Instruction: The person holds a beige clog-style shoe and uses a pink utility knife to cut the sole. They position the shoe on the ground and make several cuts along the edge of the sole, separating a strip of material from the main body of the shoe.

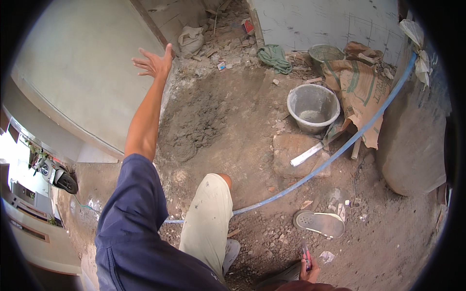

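My left arm, in a dark blue sleeve, stretches far forward. My left hand [154, 62] is raised with its fingers spread and holds nothing, near the foot of the pale wall [92, 68]. Beyond the forearm lies a patch of rough grey wet mortar [196, 121] on the floor. Low at the right, my right hand [310, 272] closes around a small red tool [306, 257] with a narrow grey tip; its exact kind is unclear. My bent knee in beige shorts [208, 208] rises between the two hands. A grey clog [320, 223] lies on the dirt above my right hand.
A blue hose [310, 174] curves across the floor. Beyond it stands a grey bucket [313, 107] beside a torn paper sack [357, 87]. Green cloth [275, 58], rubble [228, 46] and a white sack [191, 40] lie at the back. A motorbike [63, 178] stands far left.
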### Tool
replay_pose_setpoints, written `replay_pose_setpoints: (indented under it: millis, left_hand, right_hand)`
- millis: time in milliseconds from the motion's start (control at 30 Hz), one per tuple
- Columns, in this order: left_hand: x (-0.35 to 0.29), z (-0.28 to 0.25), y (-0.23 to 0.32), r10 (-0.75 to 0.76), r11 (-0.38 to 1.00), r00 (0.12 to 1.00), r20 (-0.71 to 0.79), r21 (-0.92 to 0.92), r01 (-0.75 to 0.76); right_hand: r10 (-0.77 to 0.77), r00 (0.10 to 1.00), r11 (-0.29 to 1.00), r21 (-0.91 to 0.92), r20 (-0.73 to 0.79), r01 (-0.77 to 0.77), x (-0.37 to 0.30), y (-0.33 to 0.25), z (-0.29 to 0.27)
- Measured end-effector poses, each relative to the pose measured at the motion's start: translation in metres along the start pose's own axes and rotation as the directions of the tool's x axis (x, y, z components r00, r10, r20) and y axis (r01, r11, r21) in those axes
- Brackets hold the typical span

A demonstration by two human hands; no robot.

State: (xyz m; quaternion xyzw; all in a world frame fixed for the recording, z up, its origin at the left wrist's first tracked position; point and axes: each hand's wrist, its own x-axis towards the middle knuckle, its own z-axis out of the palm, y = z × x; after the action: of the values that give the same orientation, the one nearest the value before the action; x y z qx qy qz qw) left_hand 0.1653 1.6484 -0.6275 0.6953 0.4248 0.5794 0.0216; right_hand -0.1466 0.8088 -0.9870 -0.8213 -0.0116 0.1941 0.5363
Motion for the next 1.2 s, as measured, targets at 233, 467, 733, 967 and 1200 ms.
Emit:
replay_pose_setpoints:
  millis: [233,467,733,967,1200]
  left_hand:
    - [-0.266,-0.12,-0.001,0.643,0.765,0.411,0.646,-0.529,-0.366]
    - [-0.47,-0.233,0.062,0.877,0.265,-0.367,0.31,-0.949,-0.169]
    - [-0.613,-0.26,0.127,0.839,0.379,-0.423,0.343,-0.925,0.001]
    - [-0.672,-0.269,0.175,0.385,0.792,-0.709,0.59,-0.606,-0.074]
    - [-0.636,-0.272,0.146,0.963,0.264,0.021,0.27,-0.92,-0.289]
  right_hand:
    - [0.117,0.993,0.966,-0.233,0.008,-0.112,0.01,-0.029,-0.003]
    - [0.126,0.982,0.98,-0.136,-0.141,-0.145,-0.027,-0.015,-0.009]
    - [0.182,0.941,0.965,-0.13,-0.287,-0.226,-0.034,-0.015,-0.015]
    - [0.216,0.862,0.973,0.031,-0.459,-0.227,-0.04,0.004,-0.022]
    - [0.295,0.596,0.944,0.326,-0.747,-0.059,-0.042,0.017,-0.041]
